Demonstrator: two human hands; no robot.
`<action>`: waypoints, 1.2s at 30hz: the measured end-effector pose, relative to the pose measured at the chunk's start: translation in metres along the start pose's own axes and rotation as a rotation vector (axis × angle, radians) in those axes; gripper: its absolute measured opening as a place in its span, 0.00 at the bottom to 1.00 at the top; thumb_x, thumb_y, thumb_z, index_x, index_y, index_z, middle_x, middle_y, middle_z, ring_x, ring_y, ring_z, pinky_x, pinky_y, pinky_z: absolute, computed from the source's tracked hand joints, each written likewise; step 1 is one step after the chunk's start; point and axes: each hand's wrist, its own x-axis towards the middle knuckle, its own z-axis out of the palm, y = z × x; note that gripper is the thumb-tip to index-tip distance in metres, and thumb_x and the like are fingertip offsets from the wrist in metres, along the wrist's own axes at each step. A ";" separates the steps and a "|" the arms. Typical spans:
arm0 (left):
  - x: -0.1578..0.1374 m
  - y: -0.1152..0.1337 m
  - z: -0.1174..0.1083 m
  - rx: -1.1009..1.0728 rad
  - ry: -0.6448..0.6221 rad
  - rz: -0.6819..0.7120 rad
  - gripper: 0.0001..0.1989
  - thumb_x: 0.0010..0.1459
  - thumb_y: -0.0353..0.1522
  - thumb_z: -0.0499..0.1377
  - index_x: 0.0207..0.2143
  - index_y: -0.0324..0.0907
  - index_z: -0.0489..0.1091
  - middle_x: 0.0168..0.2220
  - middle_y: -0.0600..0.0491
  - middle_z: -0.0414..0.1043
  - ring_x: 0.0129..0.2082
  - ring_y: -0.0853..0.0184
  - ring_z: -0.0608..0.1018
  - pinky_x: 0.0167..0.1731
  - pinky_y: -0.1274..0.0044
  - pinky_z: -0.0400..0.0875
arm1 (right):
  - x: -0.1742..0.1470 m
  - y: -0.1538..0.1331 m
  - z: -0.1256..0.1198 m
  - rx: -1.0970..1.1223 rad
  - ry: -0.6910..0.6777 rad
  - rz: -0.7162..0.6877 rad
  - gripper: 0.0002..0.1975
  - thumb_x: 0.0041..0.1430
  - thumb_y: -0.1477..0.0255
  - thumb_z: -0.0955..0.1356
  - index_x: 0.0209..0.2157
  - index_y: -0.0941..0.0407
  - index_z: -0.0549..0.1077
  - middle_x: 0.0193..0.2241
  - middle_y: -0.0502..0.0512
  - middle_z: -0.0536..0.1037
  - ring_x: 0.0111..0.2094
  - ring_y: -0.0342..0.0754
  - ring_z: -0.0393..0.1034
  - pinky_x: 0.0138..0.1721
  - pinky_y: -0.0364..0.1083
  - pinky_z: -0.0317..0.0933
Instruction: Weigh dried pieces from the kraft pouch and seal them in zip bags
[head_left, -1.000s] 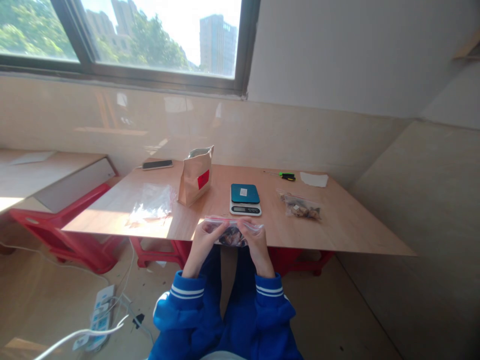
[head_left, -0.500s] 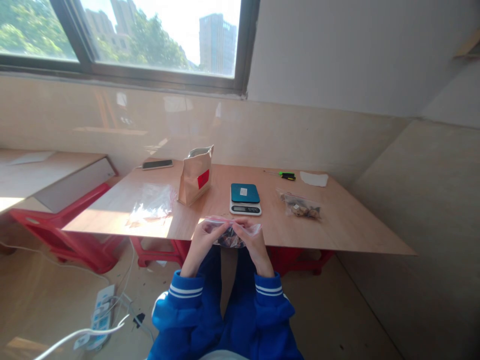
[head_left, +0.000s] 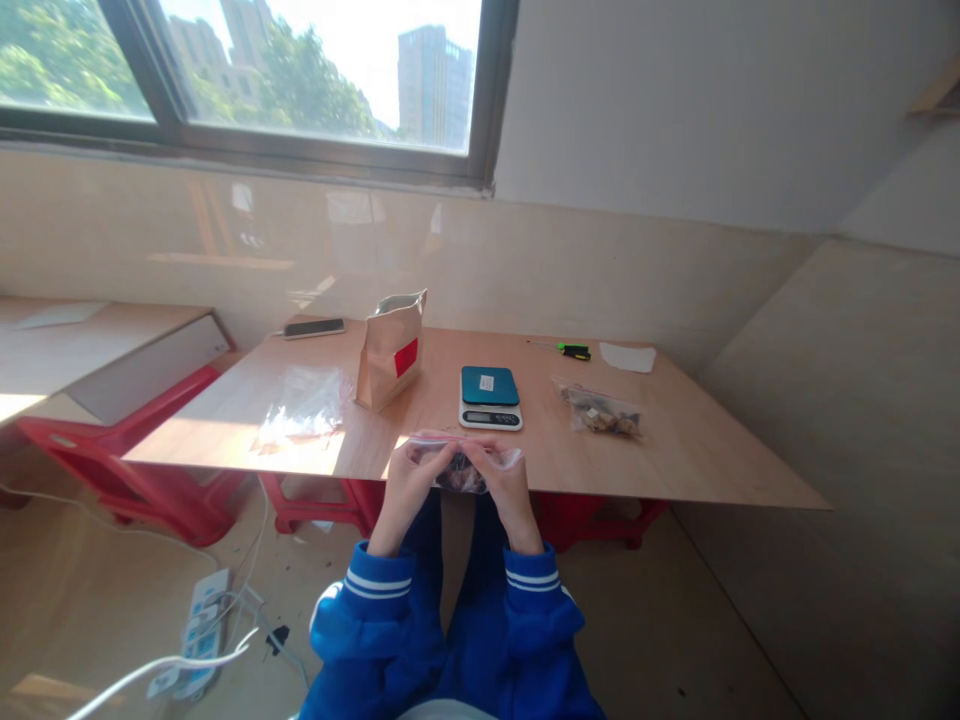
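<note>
Left hand (head_left: 409, 478): thumb and fingers pinched on the left part of a zip bag's top edge. Right hand (head_left: 504, 482): same grip on the right part, thumb tip close to the left thumb at mid-edge.

Zip bag (head_left: 461, 478): clear, with a reddish strip along the top; held upright between both hands at the table's near edge, above the lap. Contents: dark brown pieces in the lower part, apparently dried, though fingers and glare leave their kind uncertain.

Pose: thumbs uppermost and pointing inward, wrists apart, forearms converging from the body; blue sleeves (head_left: 379, 585) with white bands at the cuffs.

Table (head_left: 705, 460): pale wood top, carrying the following.

Scale (head_left: 490, 388): teal plate bearing a small white label, white body, dark display panel facing the person; just beyond the hands.

Paper bag (head_left: 390, 355): brown, red label, standing upright left of the scale; mouth open, silvery lining visible, interior bottom hidden.

Second bag (head_left: 606, 415): clear, lying flat right of the scale; brown chunks and a small white packet inside.

Clear plastic (head_left: 304, 405): crumpled, sunlit, left of the paper bag.

Phone (head_left: 313, 328): far left corner, dark screen up.

Screwdrivers (head_left: 574, 352): green and black-yellow handles, side by side near the far edge.

White sheet (head_left: 628, 358): flat, right of the screwdrivers.
</note>
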 end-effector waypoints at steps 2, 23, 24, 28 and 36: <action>0.000 0.000 -0.002 0.007 0.045 -0.003 0.11 0.50 0.37 0.65 0.31 0.37 0.78 0.32 0.49 0.79 0.35 0.63 0.79 0.37 0.75 0.72 | 0.000 -0.001 -0.004 0.005 -0.072 0.008 0.13 0.49 0.63 0.73 0.36 0.56 0.77 0.34 0.54 0.81 0.36 0.50 0.76 0.39 0.47 0.69; -0.001 0.000 -0.005 -0.007 -0.031 -0.029 0.11 0.53 0.40 0.62 0.29 0.40 0.71 0.26 0.55 0.73 0.29 0.70 0.74 0.31 0.79 0.67 | -0.005 -0.036 -0.020 -0.897 0.056 -0.499 0.06 0.60 0.68 0.68 0.31 0.53 0.76 0.32 0.52 0.80 0.38 0.51 0.70 0.45 0.51 0.53; -0.001 0.001 -0.005 -0.011 -0.017 -0.027 0.12 0.52 0.40 0.63 0.28 0.40 0.70 0.25 0.56 0.72 0.28 0.70 0.73 0.31 0.79 0.67 | -0.006 -0.037 -0.020 -0.894 0.045 -0.494 0.05 0.59 0.68 0.68 0.32 0.52 0.76 0.33 0.52 0.80 0.38 0.51 0.70 0.46 0.51 0.53; -0.001 0.000 -0.003 -0.026 0.000 -0.034 0.12 0.52 0.40 0.63 0.28 0.40 0.69 0.24 0.57 0.71 0.27 0.70 0.73 0.29 0.80 0.66 | -0.009 -0.043 -0.017 -0.891 0.021 -0.476 0.04 0.58 0.67 0.69 0.34 0.51 0.77 0.34 0.50 0.81 0.39 0.50 0.71 0.48 0.51 0.51; -0.002 -0.003 -0.002 0.015 -0.032 -0.010 0.11 0.54 0.38 0.61 0.26 0.40 0.66 0.23 0.58 0.69 0.25 0.72 0.71 0.27 0.81 0.63 | -0.006 -0.037 -0.016 -0.953 0.070 -0.559 0.08 0.61 0.71 0.67 0.28 0.54 0.73 0.29 0.50 0.78 0.36 0.49 0.69 0.43 0.49 0.52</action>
